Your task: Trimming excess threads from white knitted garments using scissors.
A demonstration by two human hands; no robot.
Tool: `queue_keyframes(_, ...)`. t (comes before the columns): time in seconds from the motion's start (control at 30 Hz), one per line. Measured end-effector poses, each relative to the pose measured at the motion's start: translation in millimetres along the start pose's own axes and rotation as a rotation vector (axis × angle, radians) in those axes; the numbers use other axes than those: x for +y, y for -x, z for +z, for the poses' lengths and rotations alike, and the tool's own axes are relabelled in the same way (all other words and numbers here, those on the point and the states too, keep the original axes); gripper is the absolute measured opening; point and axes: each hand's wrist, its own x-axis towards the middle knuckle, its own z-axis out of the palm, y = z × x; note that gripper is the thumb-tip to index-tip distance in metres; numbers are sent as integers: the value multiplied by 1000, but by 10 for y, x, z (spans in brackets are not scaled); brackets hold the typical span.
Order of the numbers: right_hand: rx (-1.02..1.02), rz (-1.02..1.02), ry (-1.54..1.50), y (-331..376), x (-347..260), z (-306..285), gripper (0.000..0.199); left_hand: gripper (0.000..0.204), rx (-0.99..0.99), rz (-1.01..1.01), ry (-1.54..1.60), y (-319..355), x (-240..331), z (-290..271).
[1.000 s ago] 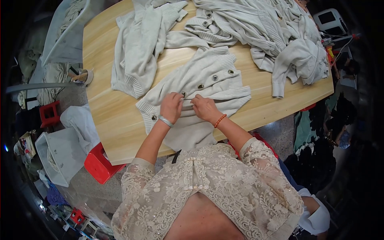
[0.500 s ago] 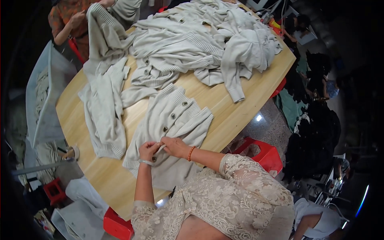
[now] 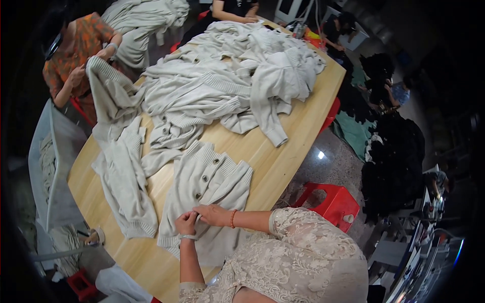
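Note:
A light grey knitted cardigan [image 3: 222,184] with dark buttons lies at the table's near edge. Its button band runs up from where my two hands meet. My left hand [image 3: 187,223] is closed, pinching the band's edge between thumb and fingers. Right beside it, my right hand [image 3: 213,215] has its fingers bent onto the same spot, gripping the knit from the other side. Whether a button sits between the fingertips cannot be made out.
A pile of matching cardigans [image 3: 217,81] covers the far table [image 3: 298,146]. Another garment [image 3: 124,187] lies to the left, its upper part held by a co-worker [image 3: 83,55]. A red stool [image 3: 331,204] stands at right, a white bin [image 3: 55,166] at left.
The view has shifted, so the table sits lower and more of the co-workers shows. Both hands stay together on the cardigan's button band.

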Motion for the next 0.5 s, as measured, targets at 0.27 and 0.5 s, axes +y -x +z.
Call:
queue_keyframes(0.27, -12, 6, 53, 15, 38, 29, 36, 13, -178, -272, 393, -33, 62, -73)
queue_keyframes(0.5, -59, 6, 3, 9, 62, -76, 28, 26, -303, -66, 264, 197, 198, -137)
